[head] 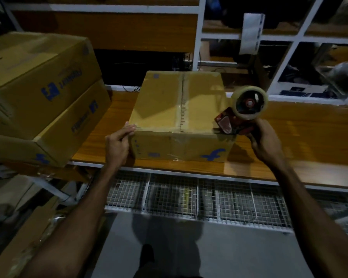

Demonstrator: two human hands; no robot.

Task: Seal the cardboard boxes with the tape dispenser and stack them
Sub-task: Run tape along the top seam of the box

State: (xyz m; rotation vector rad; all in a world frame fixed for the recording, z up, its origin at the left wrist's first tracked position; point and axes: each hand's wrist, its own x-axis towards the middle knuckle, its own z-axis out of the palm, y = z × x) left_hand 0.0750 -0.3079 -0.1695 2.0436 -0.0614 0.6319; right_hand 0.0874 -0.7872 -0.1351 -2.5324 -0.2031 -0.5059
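A: Where's the box (181, 115)?

B: On the bench (301, 125), dead centre, flaps down. A strip of tape already runs along the top seam from 12 to 6 o'clock and laps over the front face.

A: So it's sealed?

B: The centre seam looks done. I'd judge a second strip is in hand along the near top edge: the dispenser (243, 113) sits at the box's 4 o'clock corner, its blade end touching or just off the cardboard; too dim to tell which.

A: Hands?

B: The right hand (264, 141) is wrapped round the dispenser's handle, roll uppermost. The left hand (119, 143) is at the box's 8 o'clock corner, fingers fairly straight and pressed against the side to steady it, not curled round anything.

A: And the stacking?

B: Two boxes are piled at 9 o'clock, the top box (38, 71) resting on the lower box (54, 135). Whether those are taped I can't tell from here. This one is not yet on the pile, so what's left, as I read it, is finishing the tape, cutting it, and lifting the box across.
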